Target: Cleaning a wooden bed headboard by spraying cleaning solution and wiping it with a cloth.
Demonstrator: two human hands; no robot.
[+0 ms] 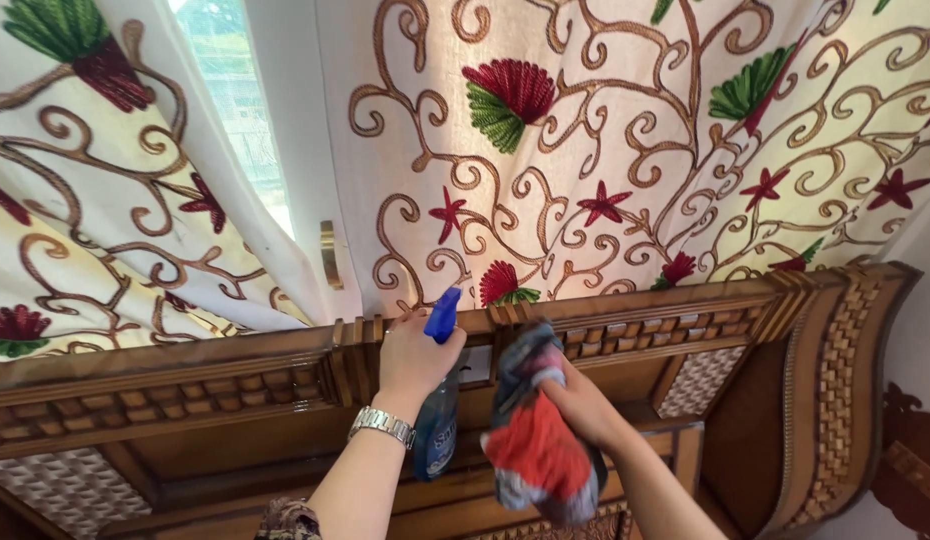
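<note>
The left hand (417, 358) is gripping a blue spray bottle (438, 400), its fingers wrapped tight around the neck while the nozzle is sticking up just above the knuckles, toward twelve o'clock. A silver wristwatch (382, 424) is sitting on that wrist. Just beside it, at three o'clock, the right hand (583, 405) is clutching a bunched cloth (535, 435) of red, grey and blue, fingers closed into its folds; the cloth is hanging down toward six o'clock and reaching up against the top rail.

Both hands are working close against a carved wooden headboard (185, 385), which is filling the lower half of the view and curving down at four o'clock. Its woven-look panels (65, 490) are lying at seven o'clock and again at three o'clock of the hands.

Directly behind the rail, from nine to two o'clock, embroidered curtains (625, 150) with brown scrolls, red flowers and green leaves are hanging. At eleven o'clock they are parting over a bright window (235, 110), where a brass handle (330, 255) is showing on the white frame.
</note>
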